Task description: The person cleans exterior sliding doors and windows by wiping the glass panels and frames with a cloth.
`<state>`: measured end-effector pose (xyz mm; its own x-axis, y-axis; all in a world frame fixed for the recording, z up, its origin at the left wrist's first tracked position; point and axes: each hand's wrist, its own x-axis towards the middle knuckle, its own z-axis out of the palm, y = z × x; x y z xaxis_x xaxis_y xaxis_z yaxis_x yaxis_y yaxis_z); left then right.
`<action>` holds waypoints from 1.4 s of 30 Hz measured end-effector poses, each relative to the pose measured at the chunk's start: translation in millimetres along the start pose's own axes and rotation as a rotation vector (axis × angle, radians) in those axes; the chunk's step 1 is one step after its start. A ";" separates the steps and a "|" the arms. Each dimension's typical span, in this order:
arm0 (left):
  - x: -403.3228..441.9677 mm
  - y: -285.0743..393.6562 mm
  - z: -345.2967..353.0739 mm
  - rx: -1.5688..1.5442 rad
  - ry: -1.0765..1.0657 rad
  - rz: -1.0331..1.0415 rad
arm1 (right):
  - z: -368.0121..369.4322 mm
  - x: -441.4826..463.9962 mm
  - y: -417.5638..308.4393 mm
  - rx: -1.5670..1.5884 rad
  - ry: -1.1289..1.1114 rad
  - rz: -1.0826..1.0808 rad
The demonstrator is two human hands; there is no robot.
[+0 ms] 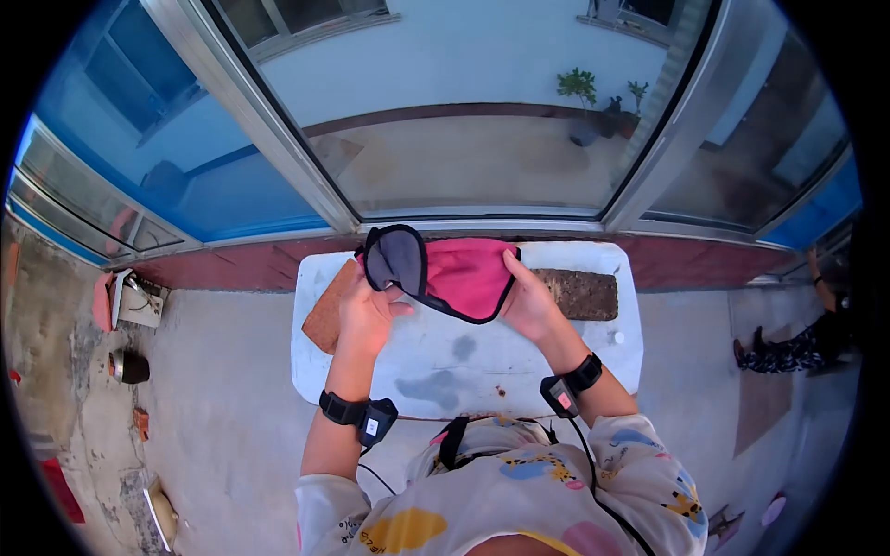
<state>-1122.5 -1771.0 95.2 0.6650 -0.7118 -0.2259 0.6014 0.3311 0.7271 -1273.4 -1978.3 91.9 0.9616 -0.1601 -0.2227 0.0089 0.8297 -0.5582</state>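
Observation:
Above the far half of a white table (464, 371), I hold up a pink cloth with grey lining and black edging (468, 273), shaped like a face mask. My left hand (364, 310) is closed on its left end, where the grey side folds over toward me. At the right edge, my right hand (533, 301) pinches the pink side between thumb and fingers, most of which are hidden behind the cloth. A reddish brick (324, 315) lies beside my left hand, partly covered by it. Past my right hand lies a dark, rough brick (586, 295).
A small white cap (618, 337) sits near the table's right edge. Behind the table stands a low red wall (250, 266) under framed windows. A metal pot (128, 366) is on the ground to the left. Another person (816, 338) is at far right.

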 end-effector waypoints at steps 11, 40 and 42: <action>-12.2 -36.3 40.2 0.668 -0.067 0.169 | 31.7 -34.4 -47.8 -0.343 0.166 -0.261; -6.3 -154.1 252.5 1.192 -0.063 0.621 | -123.4 -134.9 -105.5 0.135 -0.408 0.067; -14.3 -161.5 246.8 1.134 -0.077 0.622 | -127.3 -145.4 -104.8 0.109 -0.308 0.062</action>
<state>-1338.4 -1967.2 141.0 0.6461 -0.6747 0.3567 -0.5316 -0.0624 0.8447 -1449.0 -2110.1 81.0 0.9988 0.0477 0.0081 -0.0387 0.8879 -0.4583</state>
